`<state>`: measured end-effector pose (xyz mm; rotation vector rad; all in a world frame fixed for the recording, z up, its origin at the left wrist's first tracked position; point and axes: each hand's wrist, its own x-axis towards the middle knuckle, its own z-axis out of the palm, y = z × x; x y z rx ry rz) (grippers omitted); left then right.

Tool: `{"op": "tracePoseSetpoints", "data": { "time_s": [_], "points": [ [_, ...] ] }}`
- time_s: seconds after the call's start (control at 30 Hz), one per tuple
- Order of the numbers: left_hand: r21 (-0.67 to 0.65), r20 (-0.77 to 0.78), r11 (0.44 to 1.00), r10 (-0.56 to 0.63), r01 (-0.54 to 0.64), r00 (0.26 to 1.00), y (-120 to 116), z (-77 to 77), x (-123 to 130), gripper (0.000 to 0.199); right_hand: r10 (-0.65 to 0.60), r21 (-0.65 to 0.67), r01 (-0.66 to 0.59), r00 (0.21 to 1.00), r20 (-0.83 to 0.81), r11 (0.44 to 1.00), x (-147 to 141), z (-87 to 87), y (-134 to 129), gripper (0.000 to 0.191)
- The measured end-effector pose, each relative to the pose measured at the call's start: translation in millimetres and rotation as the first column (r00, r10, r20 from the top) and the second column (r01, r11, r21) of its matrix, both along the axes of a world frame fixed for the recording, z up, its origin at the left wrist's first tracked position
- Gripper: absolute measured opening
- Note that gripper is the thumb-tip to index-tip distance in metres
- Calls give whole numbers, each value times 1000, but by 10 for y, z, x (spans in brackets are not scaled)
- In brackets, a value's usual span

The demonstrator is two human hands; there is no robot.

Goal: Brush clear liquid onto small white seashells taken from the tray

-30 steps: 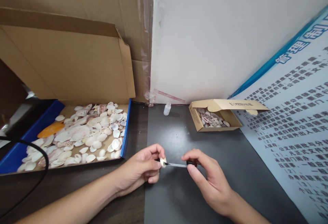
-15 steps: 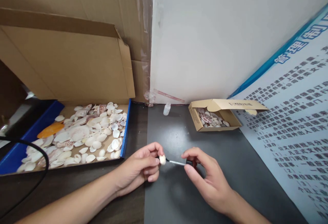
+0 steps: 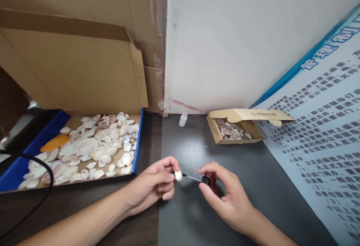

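Observation:
A small whitish ribbed shell (image 3: 178, 175) is pinched between the thumb and fingertips of my left hand (image 3: 159, 181). My right hand (image 3: 226, 191) holds a small brush (image 3: 194, 179) by its black cap (image 3: 206, 180), with the thin stem pointing left. The brush's dark tip meets the right side of the shell, partly hidden behind it. Beyond both hands, a small clear bottle (image 3: 183, 120) without a cap stands on the dark grey mat (image 3: 182, 216).
At left, an open blue-edged cardboard box (image 3: 137, 141) holds many shells, with a black cable (image 3: 50, 174) in front. A smaller box (image 3: 242, 141) of shells lies at the back right. A white panel (image 3: 213, 43) and a printed poster (image 3: 317, 126) border the workspace.
The brush has turned in my right hand, so more of its black cap shows between thumb and finger. My left hand and the shell have barely moved.

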<state>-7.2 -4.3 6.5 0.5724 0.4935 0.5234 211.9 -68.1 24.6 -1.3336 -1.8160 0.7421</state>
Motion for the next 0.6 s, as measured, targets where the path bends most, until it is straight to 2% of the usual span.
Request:
{"op": "tracePoseSetpoints", "data": {
  "time_s": [0.1,0.6],
  "points": [
    [-4,15,1000,1,-1,1000,5,-3,1,12,35,-1,-35,999,-16,999,6,4,0,14],
    [2,6,1000,19,-19,1000,-6,3,4,15,28,18,-28,1000,-13,999,2,8,-6,13]
  ]
}}
